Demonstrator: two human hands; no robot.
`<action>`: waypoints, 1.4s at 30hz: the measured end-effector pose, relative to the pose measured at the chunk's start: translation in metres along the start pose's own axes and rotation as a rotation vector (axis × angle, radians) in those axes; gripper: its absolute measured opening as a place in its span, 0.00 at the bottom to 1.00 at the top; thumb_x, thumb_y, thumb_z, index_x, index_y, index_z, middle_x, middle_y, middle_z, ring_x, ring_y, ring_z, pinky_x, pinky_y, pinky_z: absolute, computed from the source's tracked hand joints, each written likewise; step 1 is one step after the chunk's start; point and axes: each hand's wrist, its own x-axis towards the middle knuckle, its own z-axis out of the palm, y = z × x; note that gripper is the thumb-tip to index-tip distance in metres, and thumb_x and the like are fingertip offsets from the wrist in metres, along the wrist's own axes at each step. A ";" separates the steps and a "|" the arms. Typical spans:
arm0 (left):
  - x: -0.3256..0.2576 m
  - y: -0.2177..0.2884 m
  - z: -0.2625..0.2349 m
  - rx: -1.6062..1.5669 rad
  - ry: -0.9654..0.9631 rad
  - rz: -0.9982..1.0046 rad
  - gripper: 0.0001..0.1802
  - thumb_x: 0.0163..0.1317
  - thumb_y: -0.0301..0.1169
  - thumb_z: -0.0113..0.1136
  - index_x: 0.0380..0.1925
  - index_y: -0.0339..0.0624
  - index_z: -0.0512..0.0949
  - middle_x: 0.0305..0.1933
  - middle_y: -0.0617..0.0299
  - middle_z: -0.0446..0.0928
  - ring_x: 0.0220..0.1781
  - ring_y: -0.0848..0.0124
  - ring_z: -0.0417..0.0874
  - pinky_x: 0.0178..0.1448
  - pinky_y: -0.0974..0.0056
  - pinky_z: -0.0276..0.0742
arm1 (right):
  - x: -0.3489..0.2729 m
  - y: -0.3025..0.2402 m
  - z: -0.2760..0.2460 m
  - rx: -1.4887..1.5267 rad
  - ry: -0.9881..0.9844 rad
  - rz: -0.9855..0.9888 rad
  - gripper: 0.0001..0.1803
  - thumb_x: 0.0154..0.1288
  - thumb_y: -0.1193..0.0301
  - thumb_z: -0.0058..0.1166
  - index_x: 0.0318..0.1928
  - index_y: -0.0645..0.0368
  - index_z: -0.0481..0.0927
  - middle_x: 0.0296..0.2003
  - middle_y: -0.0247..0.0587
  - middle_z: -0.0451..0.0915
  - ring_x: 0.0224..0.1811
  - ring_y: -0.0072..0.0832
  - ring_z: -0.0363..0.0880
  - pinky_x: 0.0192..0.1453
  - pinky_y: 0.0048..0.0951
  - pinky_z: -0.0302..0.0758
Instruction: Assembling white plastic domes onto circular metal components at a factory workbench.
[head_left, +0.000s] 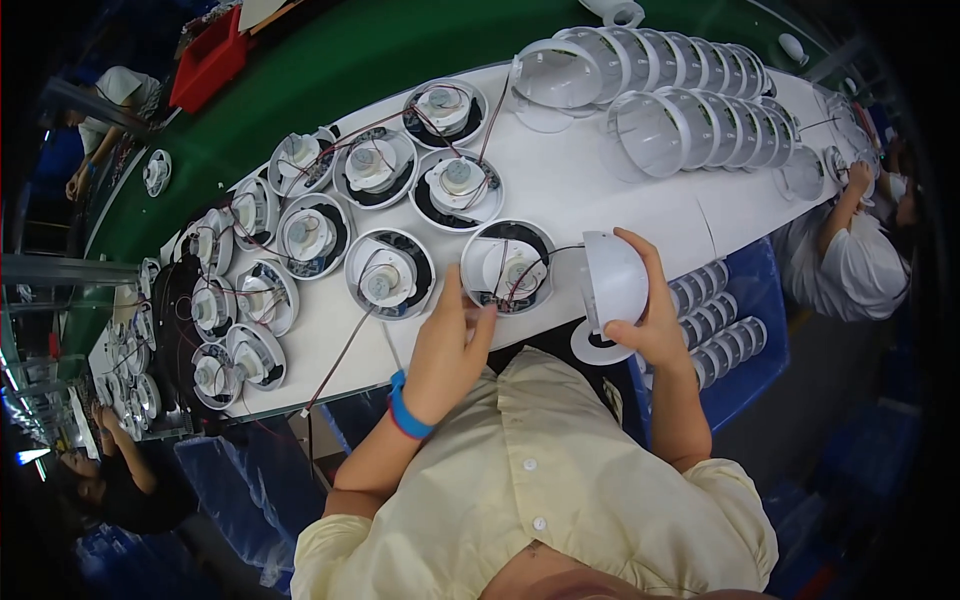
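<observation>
My right hand (652,318) grips a smooth white dome-shaped cover (617,278), tilted on its side, fingers over its far edge and thumb at its near edge. A thin dark wire runs from the cover toward a round white housing (508,266) on the table, which has a white disc, a circuit board and red and black wires inside. My left hand (452,345), with a blue wristband, is at the near left rim of that housing. Its index finger and thumb are stretched apart, and I see nothing held in it. Another open housing (390,275) sits just to its left.
Several similar wired housings (375,167) spread over the white table (560,190) to the left. Nested clear-white domes (650,130) lie in rows at the far right. A blue crate (765,330) holds white rings near my right arm. Other people work at both sides.
</observation>
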 end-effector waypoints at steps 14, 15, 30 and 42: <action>0.048 -0.040 0.023 -0.267 -0.025 0.106 0.40 0.51 0.19 0.64 0.67 0.32 0.62 0.49 0.50 0.78 0.45 0.67 0.82 0.43 0.66 0.78 | -0.012 0.013 0.005 -0.009 0.104 -0.106 0.61 0.41 0.54 0.75 0.72 0.61 0.53 0.59 0.48 0.69 0.62 0.35 0.70 0.65 0.35 0.66; 0.049 -0.040 0.023 -0.352 -0.042 0.090 0.40 0.51 0.18 0.64 0.67 0.33 0.63 0.51 0.50 0.77 0.47 0.68 0.81 0.44 0.67 0.78 | -0.011 0.014 0.005 -0.029 0.091 -0.114 0.62 0.41 0.54 0.75 0.72 0.61 0.53 0.60 0.48 0.68 0.62 0.35 0.70 0.66 0.35 0.66; 0.040 -0.015 0.062 -0.523 0.100 0.201 0.41 0.53 0.15 0.62 0.68 0.31 0.57 0.65 0.47 0.68 0.68 0.59 0.71 0.70 0.60 0.68 | -0.011 0.021 0.061 -0.318 0.367 -0.292 0.62 0.41 0.70 0.75 0.73 0.63 0.48 0.66 0.50 0.59 0.68 0.39 0.63 0.70 0.38 0.63; 0.031 0.000 0.033 -0.739 -0.459 0.226 0.47 0.59 0.18 0.62 0.75 0.37 0.47 0.75 0.51 0.55 0.78 0.61 0.52 0.78 0.56 0.52 | 0.006 0.022 0.056 -0.401 0.353 -0.459 0.62 0.39 0.65 0.79 0.71 0.65 0.53 0.67 0.56 0.57 0.68 0.47 0.61 0.70 0.43 0.62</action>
